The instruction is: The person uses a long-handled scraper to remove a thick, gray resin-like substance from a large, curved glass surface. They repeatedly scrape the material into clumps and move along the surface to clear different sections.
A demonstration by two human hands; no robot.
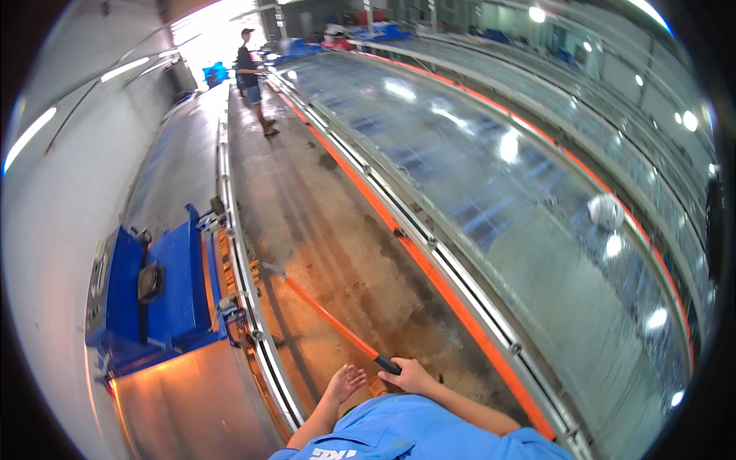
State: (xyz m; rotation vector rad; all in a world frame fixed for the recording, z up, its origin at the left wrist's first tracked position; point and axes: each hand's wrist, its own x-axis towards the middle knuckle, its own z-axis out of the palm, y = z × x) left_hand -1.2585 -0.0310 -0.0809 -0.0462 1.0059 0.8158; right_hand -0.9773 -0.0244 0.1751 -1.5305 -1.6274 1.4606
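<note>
An orange pole with a black grip (334, 320) slants away from me over the aisle floor. My right hand (409, 376) is closed around the black grip at its near end. The pole's far end, a short grey part, reaches toward the left table's rail. Beside the grip, my left hand (347, 382) is raised with its fingers apart, holding nothing. Whatever is fixed at the far end is too small to make out.
On the left table rides a blue screen-printing carriage (176, 284) along a metal rail (264, 360). The long glossy table (475, 169) on the right has an orange-edged rail and a crumpled whitish bundle (606, 211). A person (247, 73) stands farther along the aisle.
</note>
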